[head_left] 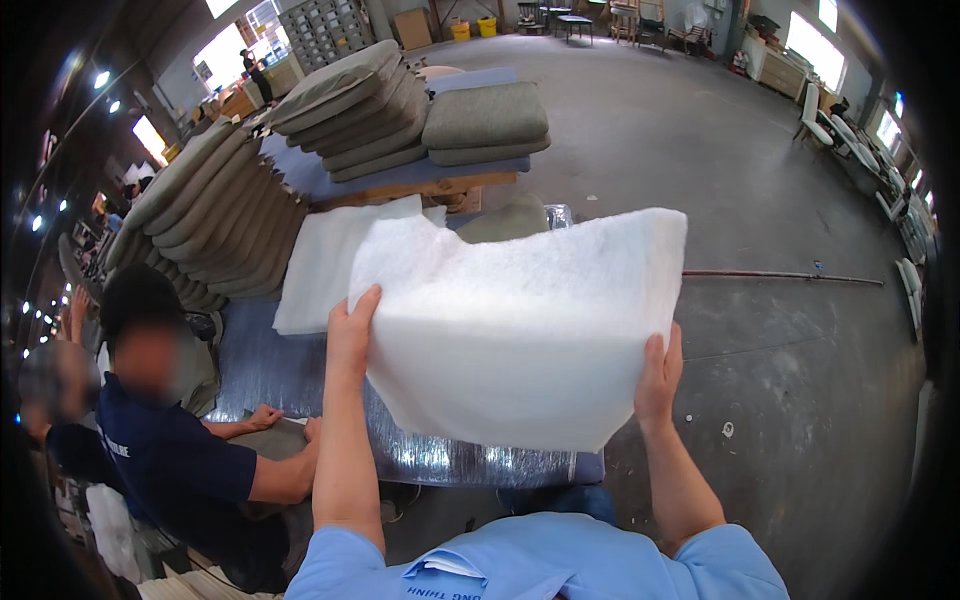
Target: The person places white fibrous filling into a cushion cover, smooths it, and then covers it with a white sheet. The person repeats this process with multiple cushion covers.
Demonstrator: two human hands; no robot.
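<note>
Raised in front of me is a thick, folded sheet of white batting (510, 365), with a notch in its top edge. My left hand (352, 328) grips its left edge, thumb toward me. On the opposite edge, my right hand (657, 385) is closed the same way. The fingers behind the sheet are mostly hidden. Another piece of white batting (318, 270) lies on the film-covered blue work table (265, 365), partly behind the held one. A bit of grey-green fabric (505, 220) shows beyond the notch.
At the left a co-worker (180, 450) in a dark shirt handles grey fabric on the table. Tall stacks of grey-green cushions (215, 210) stand beyond, more cushions (487, 120) on a wooden-framed platform (420, 190). A long thin rod (780, 275) extends over the grey floor (800, 380).
</note>
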